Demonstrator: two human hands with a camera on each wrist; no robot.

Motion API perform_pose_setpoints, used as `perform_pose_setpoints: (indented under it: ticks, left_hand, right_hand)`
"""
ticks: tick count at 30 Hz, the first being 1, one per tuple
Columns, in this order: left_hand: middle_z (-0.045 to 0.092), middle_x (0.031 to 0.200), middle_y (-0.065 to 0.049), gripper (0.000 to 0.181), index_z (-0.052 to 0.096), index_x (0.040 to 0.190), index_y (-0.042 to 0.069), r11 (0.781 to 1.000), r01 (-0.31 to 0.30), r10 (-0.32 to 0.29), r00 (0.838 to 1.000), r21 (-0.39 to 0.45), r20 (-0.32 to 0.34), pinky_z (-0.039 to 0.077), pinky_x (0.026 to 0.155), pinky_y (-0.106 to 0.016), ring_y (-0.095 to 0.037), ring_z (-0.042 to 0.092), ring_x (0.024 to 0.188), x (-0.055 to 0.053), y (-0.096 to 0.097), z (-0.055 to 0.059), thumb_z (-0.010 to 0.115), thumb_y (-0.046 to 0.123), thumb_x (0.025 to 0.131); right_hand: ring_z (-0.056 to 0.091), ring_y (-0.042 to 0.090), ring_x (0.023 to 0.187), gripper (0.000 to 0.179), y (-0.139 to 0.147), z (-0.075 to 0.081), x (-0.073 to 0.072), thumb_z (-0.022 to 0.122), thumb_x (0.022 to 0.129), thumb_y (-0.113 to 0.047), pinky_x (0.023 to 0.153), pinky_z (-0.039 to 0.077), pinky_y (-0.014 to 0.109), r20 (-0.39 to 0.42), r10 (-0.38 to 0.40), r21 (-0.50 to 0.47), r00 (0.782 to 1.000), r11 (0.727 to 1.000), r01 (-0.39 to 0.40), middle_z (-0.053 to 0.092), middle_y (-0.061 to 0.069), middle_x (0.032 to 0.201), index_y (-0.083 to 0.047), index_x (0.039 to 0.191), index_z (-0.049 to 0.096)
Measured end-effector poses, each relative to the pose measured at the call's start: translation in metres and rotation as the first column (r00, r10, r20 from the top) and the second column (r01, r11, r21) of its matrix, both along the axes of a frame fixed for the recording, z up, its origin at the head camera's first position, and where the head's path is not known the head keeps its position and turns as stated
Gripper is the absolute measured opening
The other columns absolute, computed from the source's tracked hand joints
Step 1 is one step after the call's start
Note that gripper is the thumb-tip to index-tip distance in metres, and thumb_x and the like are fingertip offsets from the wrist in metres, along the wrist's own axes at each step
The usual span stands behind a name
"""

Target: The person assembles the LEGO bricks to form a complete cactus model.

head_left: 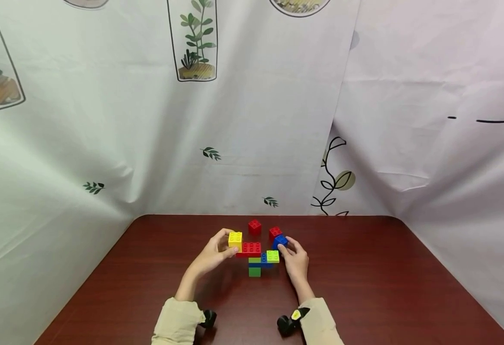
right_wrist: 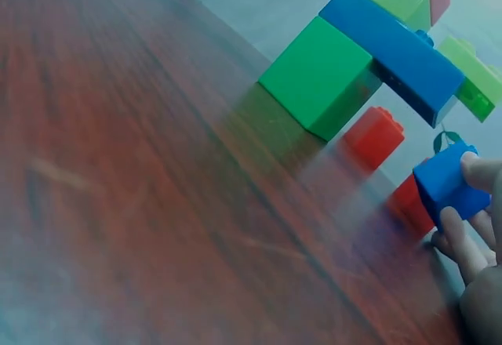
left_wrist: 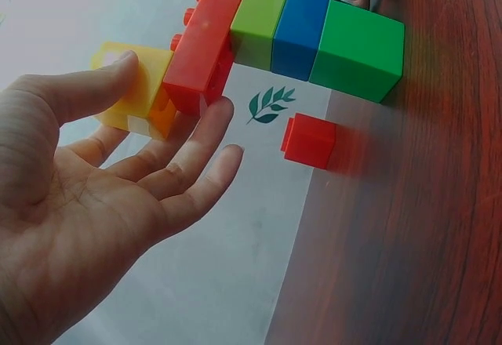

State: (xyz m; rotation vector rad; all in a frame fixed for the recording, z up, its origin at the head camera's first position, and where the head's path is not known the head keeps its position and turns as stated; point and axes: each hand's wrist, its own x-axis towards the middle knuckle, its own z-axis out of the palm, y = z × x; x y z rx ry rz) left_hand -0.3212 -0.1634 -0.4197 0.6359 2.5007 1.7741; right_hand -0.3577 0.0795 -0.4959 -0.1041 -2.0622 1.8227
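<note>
Between the two hands stands a structure of stacked toy bricks: a green brick [head_left: 254, 272] at the bottom, then a long blue brick [left_wrist: 303, 23], a lime brick [left_wrist: 260, 27] and a long red brick [head_left: 252, 248] above. Another lime brick [head_left: 273, 257] sits on the blue one's right end. At the red brick's left end, my left hand [head_left: 210, 254] pinches a yellow brick [head_left: 235, 239] between thumb and fingers, other fingers spread beneath. My right hand [head_left: 296, 262] holds a small blue brick [right_wrist: 449, 180] tilted, just right of the structure and apart from it.
Two loose red bricks lie on the dark wooden table [head_left: 364, 287]: one red brick [head_left: 254, 227] behind the structure, the other red brick [head_left: 275, 233] just beyond my right hand. A white printed cloth [head_left: 269, 120] hangs behind the table's far edge.
</note>
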Motion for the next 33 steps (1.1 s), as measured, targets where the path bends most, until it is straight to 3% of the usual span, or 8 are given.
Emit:
perform_pose_setpoints:
  ticks: [4,8,19,25,33]
  left_hand:
    - [0.057,0.109,-0.024,0.038,0.044,0.124,-0.001,1.000,0.001,-0.001,1.000,-0.002,-0.001,0.054,0.081,-0.032,-0.028,0.059,0.089,0.000,-0.001,0.001,0.063,0.012,0.094]
    - [0.058,0.110,-0.024,0.038,0.043,0.124,0.000,1.000,-0.003,0.003,1.000,0.005,0.005,0.054,0.083,-0.034,-0.025,0.060,0.089,0.000,-0.001,0.001,0.063,0.013,0.094]
    - [0.058,0.110,-0.024,0.040,0.043,0.125,-0.001,1.000,-0.002,0.002,1.000,0.010,0.008,0.055,0.082,-0.033,-0.032,0.063,0.093,0.001,-0.001,0.001,0.063,0.013,0.094]
    - [0.057,0.112,-0.024,0.041,0.043,0.126,0.000,1.000,0.002,-0.002,1.000,0.010,0.012,0.053,0.084,-0.033,-0.028,0.061,0.092,0.001,-0.001,0.003,0.063,0.016,0.094]
    - [0.057,0.110,-0.024,0.040,0.043,0.125,0.000,1.000,0.006,-0.006,1.000,0.011,0.008,0.053,0.080,-0.028,-0.028,0.061,0.090,0.001,-0.001,0.001,0.064,0.014,0.093]
  right_hand:
    - [0.070,0.029,0.089,0.039,-0.001,0.002,0.003,0.066,0.093,-0.014,0.067,0.057,0.021,0.003,0.042,-0.041,0.999,0.998,-0.041,0.063,0.028,0.123,0.001,0.128,0.057]
    - [0.068,0.021,0.082,0.039,-0.001,0.004,0.008,0.060,0.097,-0.014,0.061,0.053,0.017,0.003,0.111,-0.061,0.994,0.992,-0.110,0.057,0.029,0.133,-0.001,0.132,0.048]
    - [0.066,0.013,0.085,0.037,0.002,0.007,0.013,0.059,0.097,-0.011,0.070,0.058,0.022,-0.012,0.165,-0.147,0.986,0.975,-0.165,0.057,0.028,0.131,-0.001,0.131,0.048]
    - [0.062,0.017,0.085,0.033,0.003,0.008,0.012,0.056,0.097,-0.007,0.068,0.056,0.021,-0.050,0.165,-0.175,0.985,0.969,-0.172,0.057,0.030,0.129,0.002,0.128,0.049]
    - [0.056,0.003,0.085,0.034,0.001,0.012,0.014,0.052,0.094,-0.002,0.068,0.054,0.019,-0.029,0.177,-0.243,0.984,0.953,-0.179,0.057,0.019,0.123,0.000,0.127,0.048]
